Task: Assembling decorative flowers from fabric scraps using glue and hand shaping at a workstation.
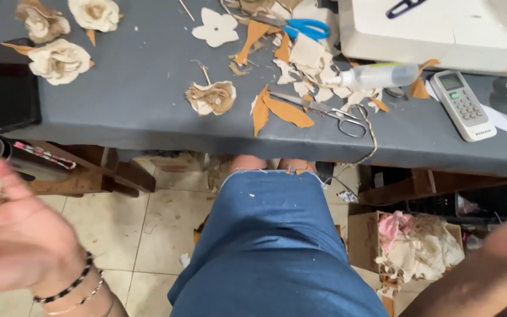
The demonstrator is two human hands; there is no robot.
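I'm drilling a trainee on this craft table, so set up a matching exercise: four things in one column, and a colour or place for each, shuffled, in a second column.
Things:
1. steel scissors
2. glue bottle
3. remote control
4. cardboard box of fabric scraps

Descriptions:
A. lying on its side, clear, with a white nozzle
B. on the floor under the table
C. white with grey buttons, near the table's right end
D. all-metal, lying beside orange paper scraps near the table's front edge

Pairs: 1-D, 2-A, 3-C, 4-B
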